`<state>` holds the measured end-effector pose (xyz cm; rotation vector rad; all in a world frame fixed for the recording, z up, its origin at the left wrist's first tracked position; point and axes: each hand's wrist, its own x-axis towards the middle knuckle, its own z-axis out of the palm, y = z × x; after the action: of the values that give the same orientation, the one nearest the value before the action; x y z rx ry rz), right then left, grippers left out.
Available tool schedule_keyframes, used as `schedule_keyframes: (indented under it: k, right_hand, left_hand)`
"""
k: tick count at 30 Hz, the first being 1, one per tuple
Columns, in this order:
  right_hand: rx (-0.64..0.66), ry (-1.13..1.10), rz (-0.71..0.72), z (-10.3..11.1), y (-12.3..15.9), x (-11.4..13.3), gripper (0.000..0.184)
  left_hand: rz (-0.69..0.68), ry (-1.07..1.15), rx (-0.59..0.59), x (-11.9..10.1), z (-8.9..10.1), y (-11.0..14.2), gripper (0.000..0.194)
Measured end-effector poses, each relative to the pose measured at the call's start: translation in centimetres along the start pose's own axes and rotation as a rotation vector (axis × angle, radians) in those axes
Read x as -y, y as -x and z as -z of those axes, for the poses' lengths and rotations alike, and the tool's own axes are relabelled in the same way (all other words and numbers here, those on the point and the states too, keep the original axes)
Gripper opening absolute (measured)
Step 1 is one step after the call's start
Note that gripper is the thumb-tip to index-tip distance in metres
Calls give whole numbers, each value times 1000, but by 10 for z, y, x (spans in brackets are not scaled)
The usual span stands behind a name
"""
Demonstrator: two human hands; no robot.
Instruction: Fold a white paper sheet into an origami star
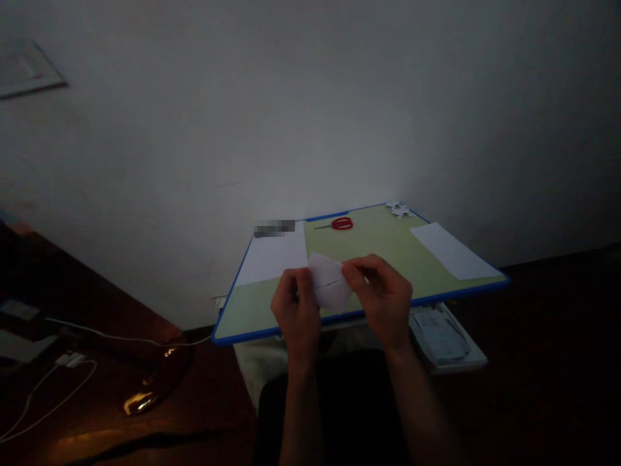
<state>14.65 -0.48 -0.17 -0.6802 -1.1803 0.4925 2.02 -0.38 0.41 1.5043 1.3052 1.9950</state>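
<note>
I hold a small folded piece of white paper [328,285] between both hands, just above the near edge of a green board with a blue rim [388,249]. My left hand [295,310] pinches its left side, fingers closed. My right hand [381,291] pinches its right side, fingers closed. A crease or slit runs across the paper.
On the board lie red-handled scissors [339,224] at the far edge, a white sheet [274,255] at the left, a white strip [449,250] at the right and small paper scraps [400,209] in the far corner. A white cable [111,338] crosses a dark wooden surface at the left.
</note>
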Motion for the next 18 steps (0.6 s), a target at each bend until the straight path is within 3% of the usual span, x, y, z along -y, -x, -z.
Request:
schedule_keyframes:
  k: [2,4,7,9,14,18]
  right_hand:
    - [79,-15,-46,3,0,-3,5]
    - [146,3,-79,6,-1,-5,6]
    - [243,44,-103,8,-4,-2,14]
    - [286,70,-77,7,-5,1,10]
    - [242,111,46,8,-6,7,22]
    - [202,78,158,10,-6,5,18]
  left_hand:
    - [-74,-85,-69,3,2,-1,47]
    - [-137,-148,-66,5,3,-2,42]
    - [-221,-183,28,5,5,-3,35]
    - [-272,-192,108,3,6,-2,31]
    - [-379,-142,235,-4,8,-1,20]
    - [-383,-28,283,-8,9,0,14]
